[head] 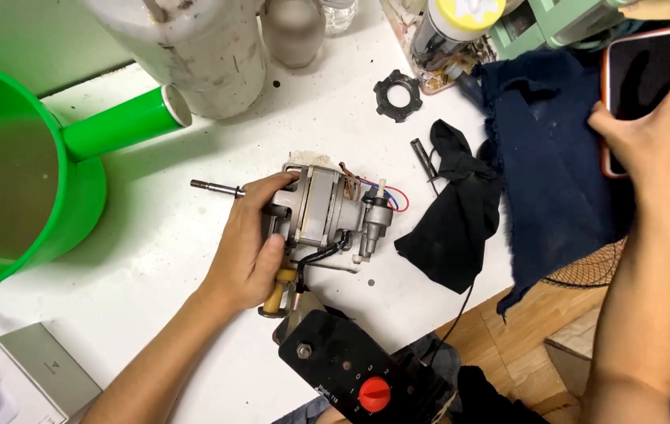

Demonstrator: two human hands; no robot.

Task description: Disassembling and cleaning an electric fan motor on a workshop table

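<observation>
On the white table [154, 259], left hand [248, 251] wraps its fingers around the fan motor [327, 212], shaft pointing left. Up at the right, right hand [657, 126] grips a phone [637, 71] over the dark blue cloth [547, 157].

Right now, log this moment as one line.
left hand: grips fan motor on white table | right hand: holds phone over dark blue cloth | green jug: murky liquid
</observation>
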